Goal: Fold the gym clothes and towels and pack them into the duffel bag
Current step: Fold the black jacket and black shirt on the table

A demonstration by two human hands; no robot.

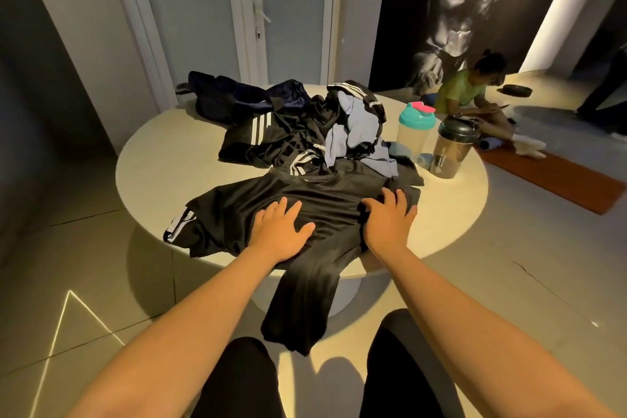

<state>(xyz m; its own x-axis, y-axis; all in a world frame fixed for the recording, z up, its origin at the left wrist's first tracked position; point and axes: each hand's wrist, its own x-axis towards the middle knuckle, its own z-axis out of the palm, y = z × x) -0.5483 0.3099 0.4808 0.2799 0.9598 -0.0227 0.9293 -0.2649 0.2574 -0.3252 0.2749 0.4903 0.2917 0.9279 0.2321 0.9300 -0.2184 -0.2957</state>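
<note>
A black sports shirt (325,200) with white sleeve stripes lies spread on the near side of a round beige table (163,159), its lower part hanging over the front edge. My left hand (280,231) lies flat on the shirt's middle with fingers spread. My right hand (386,219) presses on the shirt's right side, fingers spread and slightly bent, bunching the cloth a little. Behind the shirt lies a heap of black striped garments (271,136), a light blue garment (353,132) and dark navy clothes (237,95). No duffel bag is in view.
Two shaker bottles stand at the table's right: one with a teal lid (414,132), one with a black lid (453,149). A person in a green top (464,92) sits on the floor beyond, by a brown mat (556,180). White doors stand behind the table.
</note>
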